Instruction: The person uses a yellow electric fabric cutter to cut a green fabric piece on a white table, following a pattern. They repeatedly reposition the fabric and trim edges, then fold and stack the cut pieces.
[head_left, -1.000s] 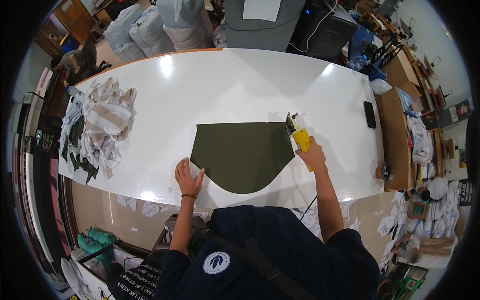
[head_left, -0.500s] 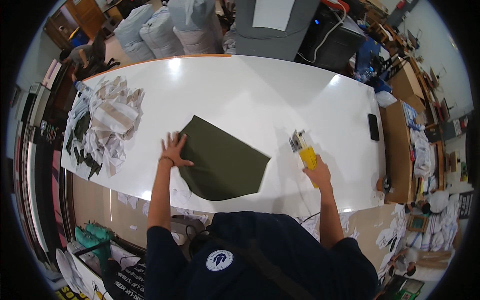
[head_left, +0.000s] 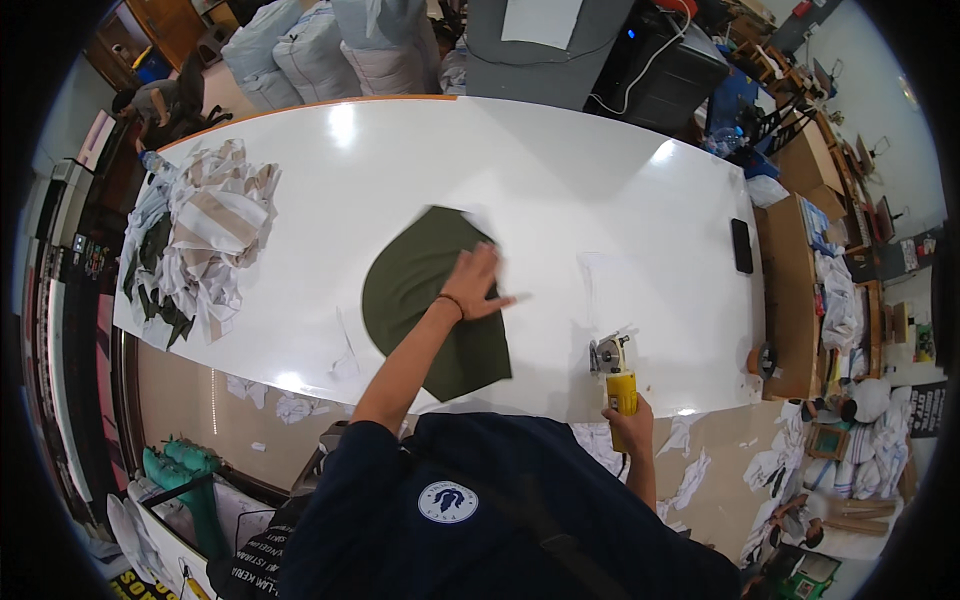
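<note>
A dark olive-green cloth piece [head_left: 405,290] lies on the white table [head_left: 320,190] in front of me, rounded at its left and slightly rippled. My left hand [head_left: 472,284] rests over its right part, fingers stretched out and a little blurred, with a bracelet at the wrist. Near the table's front edge, to the right of the cloth, my right hand [head_left: 633,425] is wrapped round the yellow handle of an electric cloth cutter [head_left: 621,392]. Its round blade and metal foot point away from me, apart from the cloth.
Crumpled white, beige-striped and green cloth scraps [head_left: 215,230] are heaped at the table's left end. A black phone [head_left: 741,246] and a roll of tape [head_left: 762,358] lie at the right edge, beside a cardboard box [head_left: 790,300]. Stuffed sacks [head_left: 310,60] stand beyond the far edge.
The green cloth has turned and its outline differs. My left hand has moved right, from its left edge across onto it. My right hand has drawn the cutter nearer to me.
</note>
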